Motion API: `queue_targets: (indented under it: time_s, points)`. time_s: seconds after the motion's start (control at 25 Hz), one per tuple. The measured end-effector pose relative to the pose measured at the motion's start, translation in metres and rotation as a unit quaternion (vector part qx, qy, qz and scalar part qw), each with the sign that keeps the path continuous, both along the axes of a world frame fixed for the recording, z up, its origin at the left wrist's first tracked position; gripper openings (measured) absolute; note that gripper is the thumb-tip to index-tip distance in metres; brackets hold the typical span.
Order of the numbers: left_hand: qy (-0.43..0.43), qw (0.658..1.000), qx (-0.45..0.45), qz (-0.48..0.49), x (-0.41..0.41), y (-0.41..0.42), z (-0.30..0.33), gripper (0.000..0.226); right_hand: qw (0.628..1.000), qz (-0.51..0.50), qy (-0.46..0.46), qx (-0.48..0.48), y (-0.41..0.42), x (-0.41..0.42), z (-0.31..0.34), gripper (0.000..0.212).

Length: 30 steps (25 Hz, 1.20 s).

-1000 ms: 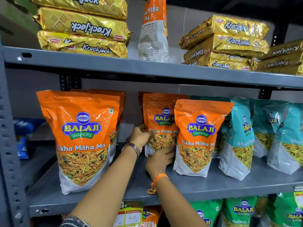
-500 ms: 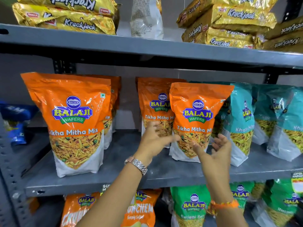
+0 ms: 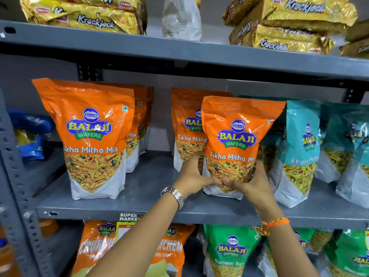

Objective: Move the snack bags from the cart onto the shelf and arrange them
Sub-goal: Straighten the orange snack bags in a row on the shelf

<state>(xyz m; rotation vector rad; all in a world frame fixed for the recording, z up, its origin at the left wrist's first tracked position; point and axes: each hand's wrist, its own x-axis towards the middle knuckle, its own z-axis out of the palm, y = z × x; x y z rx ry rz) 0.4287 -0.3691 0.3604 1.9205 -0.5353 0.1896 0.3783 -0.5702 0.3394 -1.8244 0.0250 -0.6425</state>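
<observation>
Both hands clasping an orange Tikha Mitha Mix bag (image 3: 237,144) upright on the middle shelf (image 3: 139,198)

Left hand (image 3: 194,176) at 9 o'clock, right hand (image 3: 252,182) at 3 o'clock, thumbs nearly meeting in front

Biscuits above, a price tag below

Gold biscuit packs (image 3: 289,21) lie stacked on the top level, and a paper price tag (image 3: 127,222) hangs from the front edge, beside blue packets (image 3: 30,132) at far left.

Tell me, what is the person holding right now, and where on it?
An orange Tikha Mitha Mix bag, standing on the middle shelf. Left hand and right hand clasp its lower sides.
</observation>
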Motion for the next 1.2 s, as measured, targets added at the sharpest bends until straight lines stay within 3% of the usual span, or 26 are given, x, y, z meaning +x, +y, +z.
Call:
queue_targets:
  time_s: [0.2, 0.4, 0.68, 1.04, 1.2]
  points:
    - [0.009, 1.0, -0.008, 0.02, -0.001, 0.046, 0.0, 0.099, 0.998, 0.058, -0.002, 0.0, 0.028, 0.002, 0.003, 0.108]
    - [0.021, 0.999, -0.019, 0.033, -0.008, 0.086, -0.003, 0.087, 0.995, 0.102, 0.007, -0.019, 0.052, 0.004, 0.001, 0.093]
    - [0.017, 0.998, -0.036, 0.044, -0.017, 0.096, -0.005, 0.094, 0.993, 0.121, 0.001, -0.004, 0.063, 0.003, 0.0, 0.09]
    - [0.024, 0.997, -0.057, 0.037, -0.011, 0.095, -0.01, 0.076, 0.991, 0.131, 0.004, 0.025, 0.066, 0.001, 0.003, 0.092]
    - [0.022, 0.997, -0.062, 0.045, -0.015, 0.092, -0.011, 0.077, 0.992, 0.123, 0.02, 0.024, 0.068, -0.002, 0.005, 0.08]
